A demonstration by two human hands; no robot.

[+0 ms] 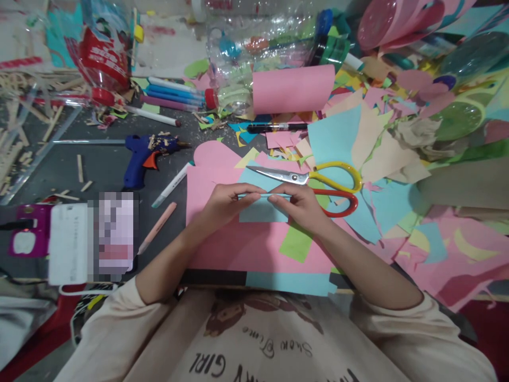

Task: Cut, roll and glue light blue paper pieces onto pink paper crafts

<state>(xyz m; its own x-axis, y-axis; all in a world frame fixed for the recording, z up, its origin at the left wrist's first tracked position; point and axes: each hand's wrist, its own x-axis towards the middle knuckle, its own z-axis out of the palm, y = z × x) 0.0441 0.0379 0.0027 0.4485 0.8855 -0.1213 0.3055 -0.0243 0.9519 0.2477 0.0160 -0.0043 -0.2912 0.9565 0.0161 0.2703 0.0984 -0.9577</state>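
Observation:
Between my two hands is a thin light-blue piece of paper [264, 195], seen nearly edge-on. My left hand [230, 204] pinches its left part between thumb and fingers. On the other side, my right hand [300, 204] pinches it the same way, the thumbs close together. Under the hands a light-blue piece [254, 214] shows over a large pink sheet [222, 246]. A green paper piece [296, 243] lies below my right hand. Scissors with one yellow and one red handle [296, 178] lie just beyond the hands, blades slightly apart.
A blue glue gun [137, 156] and markers [170, 185] lie to the left, near a white box [68, 244]. Plastic bottles [105, 58] and a pink paper roll [294, 89] stand or lie at the back. Paper scraps [397, 154] cover the right side.

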